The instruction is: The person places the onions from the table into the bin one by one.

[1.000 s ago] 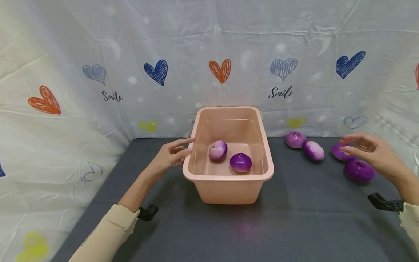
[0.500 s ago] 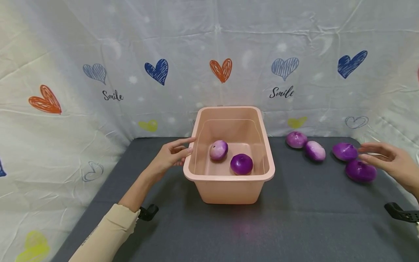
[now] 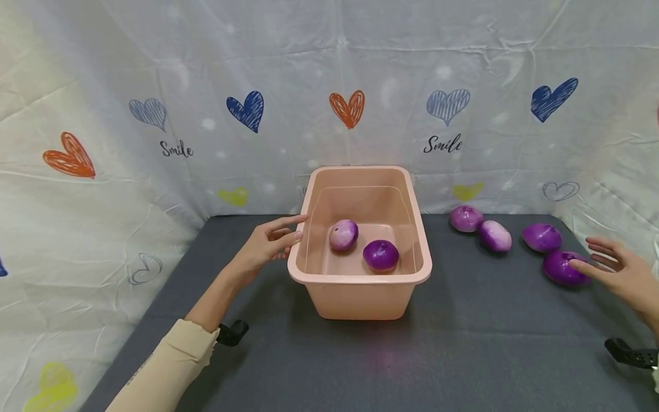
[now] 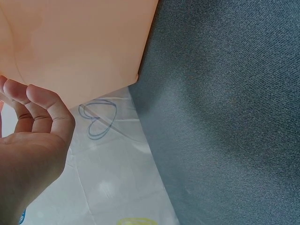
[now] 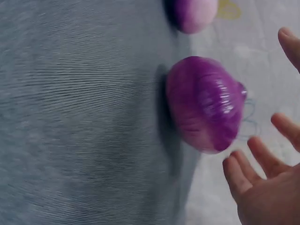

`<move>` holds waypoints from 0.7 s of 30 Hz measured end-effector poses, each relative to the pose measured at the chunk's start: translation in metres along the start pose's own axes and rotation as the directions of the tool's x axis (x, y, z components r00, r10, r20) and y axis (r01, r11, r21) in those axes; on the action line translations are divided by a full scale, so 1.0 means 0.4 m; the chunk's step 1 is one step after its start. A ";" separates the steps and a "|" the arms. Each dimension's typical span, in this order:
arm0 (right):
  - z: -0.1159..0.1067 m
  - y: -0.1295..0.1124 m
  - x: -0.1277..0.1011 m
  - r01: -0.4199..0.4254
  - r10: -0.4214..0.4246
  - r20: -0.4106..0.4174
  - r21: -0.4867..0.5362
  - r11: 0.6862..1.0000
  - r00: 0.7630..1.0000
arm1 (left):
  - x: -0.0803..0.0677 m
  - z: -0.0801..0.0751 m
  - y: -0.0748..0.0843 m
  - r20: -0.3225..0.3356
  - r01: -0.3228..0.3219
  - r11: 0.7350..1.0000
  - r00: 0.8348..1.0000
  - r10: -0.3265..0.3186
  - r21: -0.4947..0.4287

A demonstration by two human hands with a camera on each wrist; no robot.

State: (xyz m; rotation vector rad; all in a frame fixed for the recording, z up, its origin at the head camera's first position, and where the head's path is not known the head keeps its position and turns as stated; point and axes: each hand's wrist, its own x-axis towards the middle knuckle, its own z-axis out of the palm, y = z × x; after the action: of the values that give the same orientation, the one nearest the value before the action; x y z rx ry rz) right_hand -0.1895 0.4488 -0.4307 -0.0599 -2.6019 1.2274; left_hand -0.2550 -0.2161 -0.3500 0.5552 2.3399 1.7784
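Note:
In the head view my left hand (image 3: 268, 243) rests at the left rim of a peach plastic bin (image 3: 360, 300), its fingertips touching the edge. The left wrist view has those fingers loosely bent beside the bin's wall (image 4: 79, 42). Two purple onions lie inside the bin: a pale one (image 3: 343, 235) and a darker one (image 3: 381, 256). On the right, my right hand (image 3: 620, 274) hovers with spread fingers beside the front purple onion (image 3: 563, 269), the thumb overlapping it in the head view. The right wrist view shows a gap between fingers and a purple onion (image 5: 204, 105).
Behind the front onion sits another purple onion (image 3: 542, 237). Farther left are a pale-and-purple onion (image 3: 495, 236) and a pinkish one (image 3: 465, 218), near the table's back edge. A dark grey cloth (image 3: 473, 355) covers the table, and a white printed curtain (image 3: 293, 68) hangs behind.
My right hand has moved right and toward the front, from over the rear onion to beside the front one. The dark onion in the bin has rocked slightly. My left hand stays put.

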 end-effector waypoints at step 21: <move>0.051 0.028 0.002 -0.116 0.118 0.073 -0.027 0.993 0.990 | 0.002 -0.001 -0.003 0.005 0.002 1.000 1.000 -0.002 -0.009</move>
State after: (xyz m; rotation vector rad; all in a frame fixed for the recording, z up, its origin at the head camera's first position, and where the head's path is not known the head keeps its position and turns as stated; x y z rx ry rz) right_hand -0.1964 0.4408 -0.4517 -0.1769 -2.7114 1.2618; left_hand -0.2563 -0.2163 -0.3510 0.5543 2.3269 1.7843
